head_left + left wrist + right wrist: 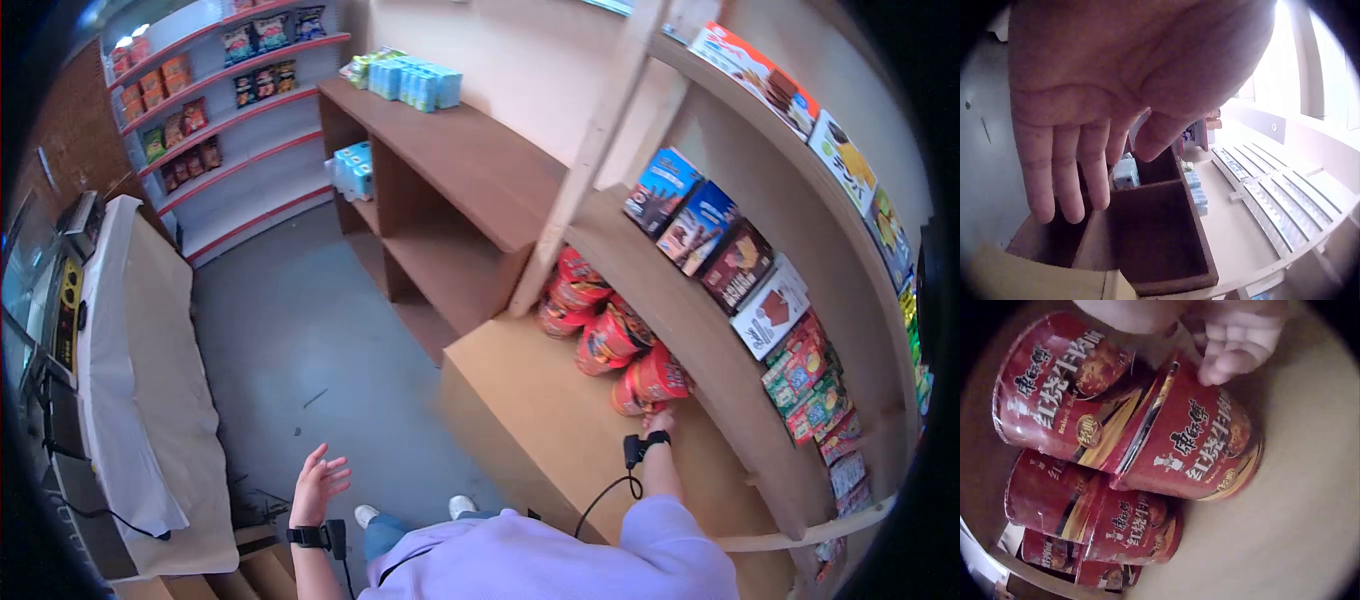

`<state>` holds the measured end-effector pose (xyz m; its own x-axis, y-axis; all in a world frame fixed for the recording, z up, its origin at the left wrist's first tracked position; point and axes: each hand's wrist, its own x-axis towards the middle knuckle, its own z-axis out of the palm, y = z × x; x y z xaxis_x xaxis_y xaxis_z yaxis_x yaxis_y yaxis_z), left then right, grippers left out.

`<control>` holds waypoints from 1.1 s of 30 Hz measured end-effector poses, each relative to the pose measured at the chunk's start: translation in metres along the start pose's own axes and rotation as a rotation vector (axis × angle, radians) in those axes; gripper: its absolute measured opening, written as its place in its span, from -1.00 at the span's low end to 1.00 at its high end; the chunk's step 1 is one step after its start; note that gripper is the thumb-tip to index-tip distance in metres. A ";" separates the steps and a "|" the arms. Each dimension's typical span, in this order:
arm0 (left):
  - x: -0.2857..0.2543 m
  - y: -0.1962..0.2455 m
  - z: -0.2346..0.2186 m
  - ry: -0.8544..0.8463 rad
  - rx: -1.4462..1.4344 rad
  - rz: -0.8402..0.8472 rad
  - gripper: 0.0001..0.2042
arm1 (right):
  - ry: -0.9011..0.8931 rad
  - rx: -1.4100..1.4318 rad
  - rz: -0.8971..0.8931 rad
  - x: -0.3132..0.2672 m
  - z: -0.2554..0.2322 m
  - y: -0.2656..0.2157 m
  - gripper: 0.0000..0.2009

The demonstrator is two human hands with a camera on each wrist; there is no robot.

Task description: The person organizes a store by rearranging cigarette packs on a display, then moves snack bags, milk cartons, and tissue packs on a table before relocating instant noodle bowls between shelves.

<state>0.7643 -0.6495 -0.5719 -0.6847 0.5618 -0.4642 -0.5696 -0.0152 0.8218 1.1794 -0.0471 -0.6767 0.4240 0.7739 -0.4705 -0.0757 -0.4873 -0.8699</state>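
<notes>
Red instant noodle cups stand stacked two high in a row on the brown lower shelf, under a wooden board. At the nearest stack, my right hand reaches in from the front. Its bent fingers touch the side of the lower noodle cup, close under the upper cup. The thumb side lies by the upper cup, and part of the hand is cut off by the view's edge. My left hand hangs in the air over the floor, fingers loosely extended, holding nothing.
Snack boxes lean along the shelf above the cups. A brown shelf unit carries light-blue packs. Bagged snacks fill a red-edged rack at the far left. A cloth-covered counter stands left across the grey floor.
</notes>
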 end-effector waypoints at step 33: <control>0.190 0.347 -0.373 0.281 -0.062 0.177 -0.59 | -1.176 0.026 -0.080 -0.653 0.654 0.082 -0.69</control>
<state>0.2671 -0.8571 -0.4986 -0.8691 0.2965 -0.3959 -0.4512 -0.1472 0.8802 0.3066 -0.3277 -0.5377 -0.6630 0.7058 -0.2495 -0.1109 -0.4223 -0.8997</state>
